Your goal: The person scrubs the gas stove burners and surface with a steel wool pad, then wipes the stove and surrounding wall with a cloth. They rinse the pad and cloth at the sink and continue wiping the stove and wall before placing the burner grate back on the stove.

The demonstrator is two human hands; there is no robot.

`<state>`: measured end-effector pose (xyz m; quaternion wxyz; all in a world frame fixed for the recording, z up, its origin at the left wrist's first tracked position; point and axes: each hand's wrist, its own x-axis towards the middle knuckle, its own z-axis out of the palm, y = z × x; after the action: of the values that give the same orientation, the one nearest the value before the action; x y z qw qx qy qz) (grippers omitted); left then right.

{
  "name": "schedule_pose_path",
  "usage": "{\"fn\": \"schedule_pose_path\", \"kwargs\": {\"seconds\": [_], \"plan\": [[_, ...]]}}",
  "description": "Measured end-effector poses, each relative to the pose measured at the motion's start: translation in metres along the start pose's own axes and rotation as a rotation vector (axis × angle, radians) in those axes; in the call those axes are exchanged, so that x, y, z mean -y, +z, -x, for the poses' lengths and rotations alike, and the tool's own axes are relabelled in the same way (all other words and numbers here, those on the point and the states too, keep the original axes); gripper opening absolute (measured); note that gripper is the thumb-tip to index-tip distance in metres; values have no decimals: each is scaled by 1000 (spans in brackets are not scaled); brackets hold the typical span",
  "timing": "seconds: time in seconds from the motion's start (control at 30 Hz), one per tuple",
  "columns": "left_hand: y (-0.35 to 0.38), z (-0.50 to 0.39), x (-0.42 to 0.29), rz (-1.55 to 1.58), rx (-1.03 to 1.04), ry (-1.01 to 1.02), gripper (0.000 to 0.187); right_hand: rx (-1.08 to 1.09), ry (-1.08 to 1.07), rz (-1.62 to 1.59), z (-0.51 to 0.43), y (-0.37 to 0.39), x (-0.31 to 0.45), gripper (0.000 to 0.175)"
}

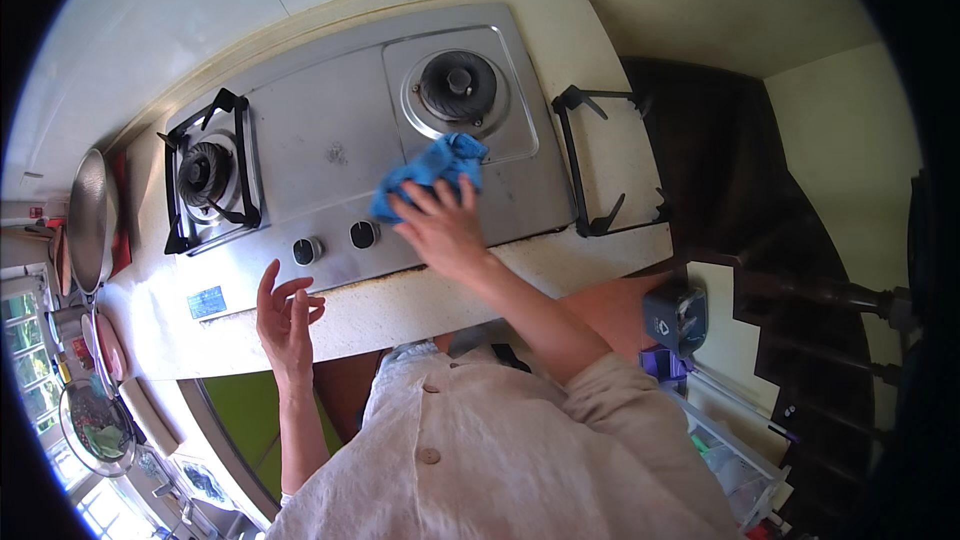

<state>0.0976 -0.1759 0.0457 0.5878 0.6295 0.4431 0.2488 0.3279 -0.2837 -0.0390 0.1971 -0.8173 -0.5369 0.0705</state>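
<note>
My right hand (442, 229) presses a crumpled blue cloth (429, 171) onto the stainless steel gas cooktop (322, 124), just below the right burner (458, 85). That burner has no pan support over it. My left hand (287, 315) hovers with fingers apart and holds nothing, close to the cooktop's front edge and the left control knob (306, 250). A second knob (364, 235) sits beside the cloth. On the left burner (204, 174) a black pan support (244, 161) stands in place. A dark smudge (337, 154) marks the steel between the burners.
Another black pan support (570, 157) lies on the counter right of the cooktop. A steel wok (90, 221) leans at the far left, near a glass bowl (97, 427) with leaves. A dark bin (675, 317) and a wooden staircase (795, 240) are at right.
</note>
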Motion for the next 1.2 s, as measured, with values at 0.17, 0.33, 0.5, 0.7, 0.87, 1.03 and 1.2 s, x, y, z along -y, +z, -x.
{"fn": "schedule_pose_path", "kwargs": {"seconds": [0.17,0.33,0.5,0.7,0.87,1.03,1.2], "plan": [[-8,4,3,-26,-40,-41,51,-260,214,138,2,-22,-120,46],[-9,11,10,41,-84,-38,52,-256,236,73,-59,-28,-164,52],[-2,14,12,34,-66,-35,51,-273,176,115,-66,-41,-156,46],[4,7,8,29,-36,-21,51,-131,6,-139,13,-48,-118,36],[8,2,2,3,-22,-20,51,-722,90,-462,-6,-69,-130,37],[24,2,-5,-3,77,-42,50,-485,325,-116,-76,-66,-150,33],[82,-15,-11,-424,238,129,32,-453,202,22,-40,-37,-131,32]]}}
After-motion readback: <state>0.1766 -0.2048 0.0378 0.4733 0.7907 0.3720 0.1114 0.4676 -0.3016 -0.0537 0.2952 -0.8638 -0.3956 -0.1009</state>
